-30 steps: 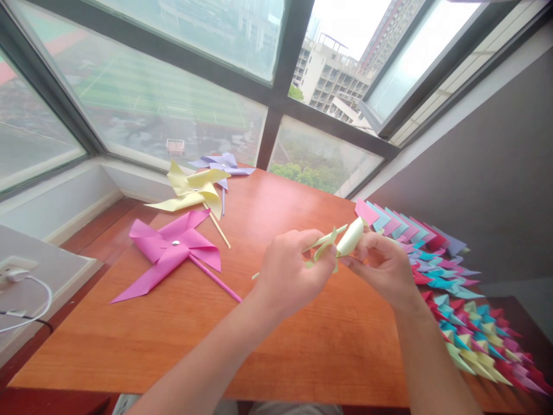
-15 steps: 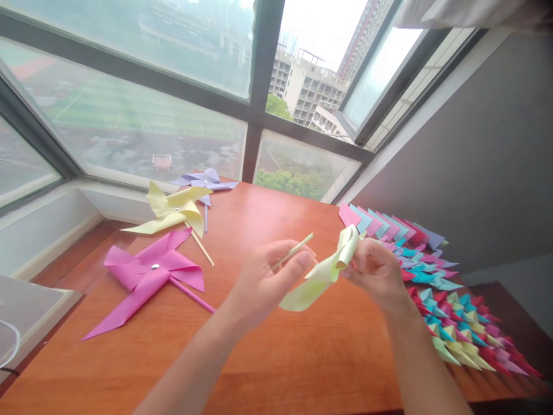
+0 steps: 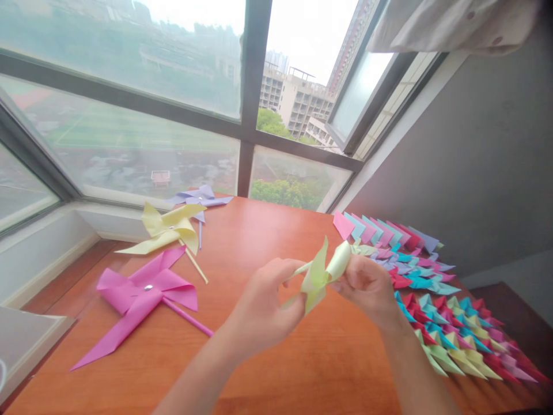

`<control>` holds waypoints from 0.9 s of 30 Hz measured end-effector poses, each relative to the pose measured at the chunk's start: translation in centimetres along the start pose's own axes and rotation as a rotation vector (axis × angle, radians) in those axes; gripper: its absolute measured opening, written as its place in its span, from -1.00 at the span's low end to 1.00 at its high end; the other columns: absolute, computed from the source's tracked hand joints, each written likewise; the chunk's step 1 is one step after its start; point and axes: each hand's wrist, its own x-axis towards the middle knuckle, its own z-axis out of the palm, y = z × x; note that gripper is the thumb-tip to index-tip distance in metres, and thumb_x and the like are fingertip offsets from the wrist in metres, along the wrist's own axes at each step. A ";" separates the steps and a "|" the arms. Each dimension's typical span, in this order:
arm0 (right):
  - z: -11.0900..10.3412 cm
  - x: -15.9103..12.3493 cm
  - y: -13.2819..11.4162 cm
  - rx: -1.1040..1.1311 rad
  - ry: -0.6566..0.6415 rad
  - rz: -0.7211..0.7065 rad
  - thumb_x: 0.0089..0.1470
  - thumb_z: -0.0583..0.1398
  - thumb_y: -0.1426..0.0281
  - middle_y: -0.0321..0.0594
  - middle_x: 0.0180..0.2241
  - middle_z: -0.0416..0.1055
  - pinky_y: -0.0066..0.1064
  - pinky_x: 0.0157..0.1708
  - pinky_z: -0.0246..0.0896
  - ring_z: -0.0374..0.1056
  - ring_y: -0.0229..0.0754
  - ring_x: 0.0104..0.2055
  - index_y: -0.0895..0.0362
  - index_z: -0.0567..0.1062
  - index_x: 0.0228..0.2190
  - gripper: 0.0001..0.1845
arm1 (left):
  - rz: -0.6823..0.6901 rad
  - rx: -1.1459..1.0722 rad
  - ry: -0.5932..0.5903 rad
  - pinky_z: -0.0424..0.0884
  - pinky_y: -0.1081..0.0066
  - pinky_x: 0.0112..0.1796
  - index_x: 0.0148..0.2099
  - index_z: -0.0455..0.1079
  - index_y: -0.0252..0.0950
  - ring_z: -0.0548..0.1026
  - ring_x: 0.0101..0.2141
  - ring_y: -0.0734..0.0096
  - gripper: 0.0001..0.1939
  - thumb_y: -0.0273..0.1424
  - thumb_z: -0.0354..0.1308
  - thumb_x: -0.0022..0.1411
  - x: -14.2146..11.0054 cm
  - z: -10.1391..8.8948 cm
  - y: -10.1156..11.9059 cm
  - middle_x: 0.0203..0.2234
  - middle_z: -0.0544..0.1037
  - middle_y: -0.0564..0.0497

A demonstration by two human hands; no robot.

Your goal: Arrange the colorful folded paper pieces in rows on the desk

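A pale green paper pinwheel (image 3: 317,276) is held up over the table between my two hands. My left hand (image 3: 272,294) is closed, with a thin pale green paper stick (image 3: 301,268) between thumb and fingers and the thumb against the pinwheel's lower blade. On the other side, my right hand (image 3: 367,285) pinches the pinwheel with curled fingers. What its fingertips press on is hidden. A magenta pinwheel (image 3: 138,294), a yellow pinwheel (image 3: 170,227) and a lilac pinwheel (image 3: 202,197) lie on the left of the table, each with a stick.
The reddish-brown wooden table (image 3: 276,369) reaches to the window frame (image 3: 247,115). Rows of folded coloured paper pieces (image 3: 453,323) cover its right side beside a grey wall (image 3: 488,144). Pale cloth (image 3: 453,26) hangs at the top right.
The stick in my left hand has come against the pinwheel, and the left thumb now touches a blade. The pinwheel has turned, with one blade pointing up. The view has tilted upward slightly.
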 end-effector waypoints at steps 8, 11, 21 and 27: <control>0.3 -0.7 0.5 -0.056 -0.005 -0.006 -0.03 0.36 0.41 -0.40 -0.59 0.21 -0.48 -0.57 0.10 0.15 -0.31 -0.53 0.08 0.21 -0.60 -0.60 | 0.035 0.077 0.083 0.29 0.38 -0.30 -0.33 0.49 -0.21 0.44 -0.39 0.36 -0.87 -0.50 0.14 0.21 0.4 1.2 -0.9 -0.42 0.60 0.05; 0.4 -0.7 0.5 -0.072 -0.007 -0.040 -0.03 0.35 0.45 -0.41 -0.60 0.20 -0.48 -0.56 0.10 0.15 -0.31 -0.53 0.08 0.22 -0.60 -0.61 | 0.041 0.097 0.104 0.29 0.38 -0.33 -0.35 0.50 -0.21 0.43 -0.42 0.36 -0.87 -0.48 0.15 0.22 0.3 1.7 -1.3 -0.48 0.59 0.05; 0.5 -0.9 0.3 -0.155 0.054 -0.073 -0.03 0.34 0.42 -0.39 -0.62 0.22 -0.46 -0.59 0.12 0.15 -0.31 -0.56 0.08 0.21 -0.64 -0.59 | 0.112 0.184 0.124 0.26 0.33 -0.31 -0.28 0.47 -0.22 0.45 -0.40 0.33 -0.87 -0.41 0.09 0.29 0.3 2.2 -1.9 -0.41 0.61 0.02; 0.6 -1.0 0.7 -0.056 0.033 0.004 -0.01 0.34 0.38 -0.34 -0.57 0.32 -0.44 -0.53 0.21 0.25 -0.27 -0.50 0.07 0.24 -0.60 -0.63 | 0.044 0.175 0.166 0.26 0.37 -0.34 -0.32 0.49 -0.23 0.43 -0.42 0.33 -0.90 -0.43 0.16 0.25 0.2 2.4 -2.2 -0.46 0.60 0.02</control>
